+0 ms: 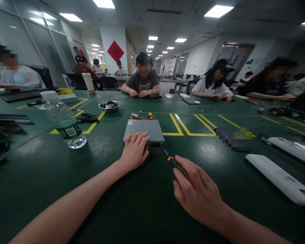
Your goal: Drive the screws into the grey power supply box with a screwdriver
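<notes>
We log the grey rectangular metal box (154, 129) on the dark-green tabletop (132, 206), its near left part beneath our left hand (135, 149), fingers laid unclenched, while our right hand (199, 191), nearer us and rightward, grasps a slim black-and-orange screwdriver (173, 163) angled toward its near right corner.

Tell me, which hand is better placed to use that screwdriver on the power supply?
Probably the right hand: it holds the screwdriver, its shaft pointing toward the power supply. The left hand rests on the power supply, so seems better placed for steadying.
</notes>
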`<state>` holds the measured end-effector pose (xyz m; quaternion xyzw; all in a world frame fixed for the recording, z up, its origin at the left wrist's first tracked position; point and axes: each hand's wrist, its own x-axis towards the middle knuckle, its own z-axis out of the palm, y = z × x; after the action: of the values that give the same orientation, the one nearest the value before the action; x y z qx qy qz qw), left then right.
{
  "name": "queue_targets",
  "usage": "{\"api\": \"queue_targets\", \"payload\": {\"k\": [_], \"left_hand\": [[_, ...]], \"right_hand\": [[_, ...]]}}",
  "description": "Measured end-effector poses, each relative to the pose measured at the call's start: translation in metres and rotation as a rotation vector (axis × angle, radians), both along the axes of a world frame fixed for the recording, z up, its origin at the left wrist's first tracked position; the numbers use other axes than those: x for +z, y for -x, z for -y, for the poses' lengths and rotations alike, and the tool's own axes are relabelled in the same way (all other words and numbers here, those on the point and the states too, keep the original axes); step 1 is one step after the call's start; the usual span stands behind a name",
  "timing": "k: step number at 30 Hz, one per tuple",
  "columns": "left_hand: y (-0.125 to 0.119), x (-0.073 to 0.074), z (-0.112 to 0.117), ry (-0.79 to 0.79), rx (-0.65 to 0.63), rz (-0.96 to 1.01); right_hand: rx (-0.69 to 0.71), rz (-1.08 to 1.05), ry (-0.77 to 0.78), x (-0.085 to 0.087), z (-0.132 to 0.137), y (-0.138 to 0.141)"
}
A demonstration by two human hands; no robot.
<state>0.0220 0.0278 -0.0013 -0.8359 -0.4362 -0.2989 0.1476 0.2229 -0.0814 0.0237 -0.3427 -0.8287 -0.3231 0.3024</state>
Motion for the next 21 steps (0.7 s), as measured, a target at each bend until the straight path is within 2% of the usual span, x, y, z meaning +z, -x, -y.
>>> {"api": "queue_targets", "payload": {"k": [5,13,18,21], "left_hand": [[0.0,0.0,0.0,0.005,-0.007,-0.005],[0.0,-0.001,0.0,-0.001,-0.004,0.0],[0.0,0.001,0.002,-0.001,-0.003,-0.002],[-0.001,0.002,0.002,0.006,0.006,0.019]], "right_hand": [[0.116,0.106,0.027,-0.004,0.0,0.002],[0.079,0.012,0.028,-0.006,-0.004,-0.004],[0.137,0.086,0.085,-0.01,-0.001,0.003],[0.13,0.098,0.064,-0.01,-0.002,0.001]]}}
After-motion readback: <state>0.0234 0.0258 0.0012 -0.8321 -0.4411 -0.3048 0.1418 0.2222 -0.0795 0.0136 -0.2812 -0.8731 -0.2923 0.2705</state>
